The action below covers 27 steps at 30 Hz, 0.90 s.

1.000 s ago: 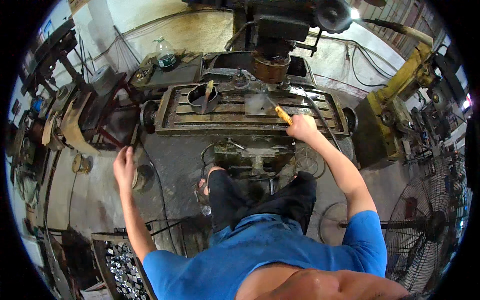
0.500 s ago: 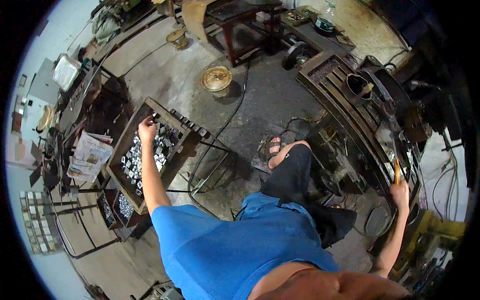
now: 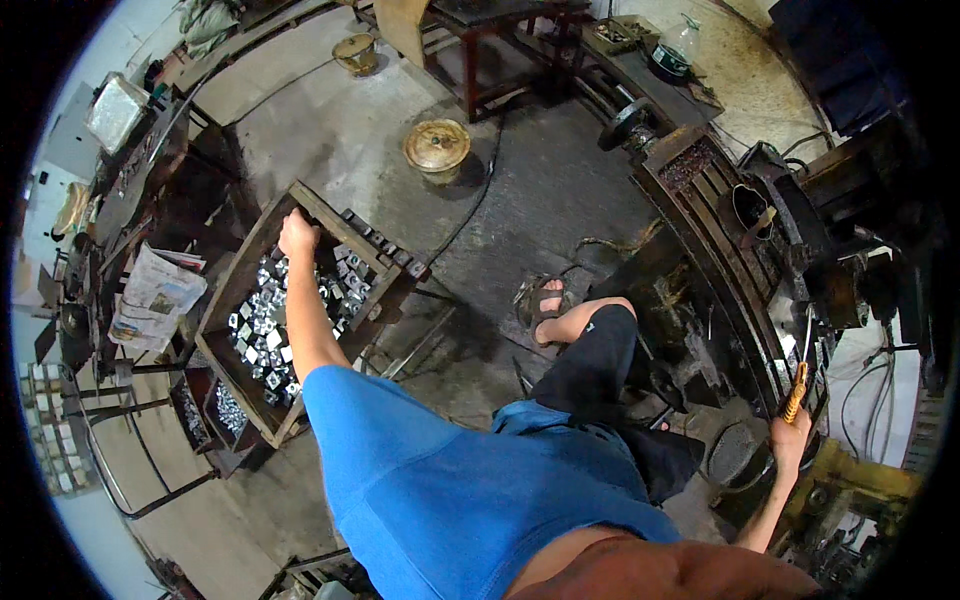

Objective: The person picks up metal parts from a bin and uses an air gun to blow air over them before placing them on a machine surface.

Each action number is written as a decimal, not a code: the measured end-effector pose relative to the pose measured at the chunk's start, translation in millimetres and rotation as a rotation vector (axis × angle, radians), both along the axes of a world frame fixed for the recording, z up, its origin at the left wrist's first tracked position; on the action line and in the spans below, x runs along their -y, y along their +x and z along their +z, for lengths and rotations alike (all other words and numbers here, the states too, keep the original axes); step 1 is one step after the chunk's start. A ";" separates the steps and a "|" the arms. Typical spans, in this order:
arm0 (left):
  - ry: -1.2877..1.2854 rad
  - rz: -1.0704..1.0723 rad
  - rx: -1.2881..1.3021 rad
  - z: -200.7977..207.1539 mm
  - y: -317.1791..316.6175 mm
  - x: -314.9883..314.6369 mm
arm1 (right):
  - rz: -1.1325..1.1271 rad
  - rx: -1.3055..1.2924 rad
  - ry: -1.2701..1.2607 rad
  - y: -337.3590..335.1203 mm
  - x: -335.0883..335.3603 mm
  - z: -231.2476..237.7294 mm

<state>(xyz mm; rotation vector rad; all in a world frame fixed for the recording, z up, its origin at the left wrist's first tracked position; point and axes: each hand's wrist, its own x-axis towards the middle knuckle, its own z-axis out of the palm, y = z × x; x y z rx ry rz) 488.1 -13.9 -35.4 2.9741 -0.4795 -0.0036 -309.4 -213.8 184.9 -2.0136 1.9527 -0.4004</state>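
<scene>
My left hand (image 3: 298, 236) is at the far corner of a wooden tray (image 3: 228, 376) on the left, its fingers curled. Whatever lies in them is hidden. Small shiny metal blocks (image 3: 268, 335) are heaped in the tray under my forearm. Far to the right, my right hand (image 3: 791, 432) grips the orange-yellow handle of a tool with a slim metal shaft (image 3: 797, 393). The shaft points away from me, beside the slatted bed of a dark machine (image 3: 735, 235).
A row of blocks (image 3: 372, 238) lines the tray's outer right ledge. Smaller bins (image 3: 232, 410) sit below the tray, and newspaper (image 3: 160, 300) lies left of it. A lidded bucket (image 3: 437, 150) and a dark cable (image 3: 470, 220) are on the floor. A cup-like container (image 3: 752, 208) stands on the machine.
My left hand stays at the tray's far end; the shiny piece seen at its fingertips is out of sight now. My right hand has lowered slightly, and more of the orange handle shows.
</scene>
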 end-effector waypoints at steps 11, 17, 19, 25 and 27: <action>0.082 -0.113 0.155 2.8 -15.9 4.0 | 0.062 -0.047 -0.016 26.2 -5.2 0.9; -0.280 -0.208 0.550 52.8 -43.0 -10.7 | 0.130 -0.017 -0.098 29.4 -16.8 5.2; -0.489 -0.248 0.407 89.9 -58.2 3.1 | 0.171 0.048 -0.090 33.1 -21.4 4.4; -0.934 -0.708 0.311 194.3 -172.1 115.9 | 0.222 0.081 -0.023 47.1 -30.7 7.7; -0.594 -0.824 0.397 154.5 -165.7 152.6 | 0.292 0.132 0.081 61.5 -32.8 8.9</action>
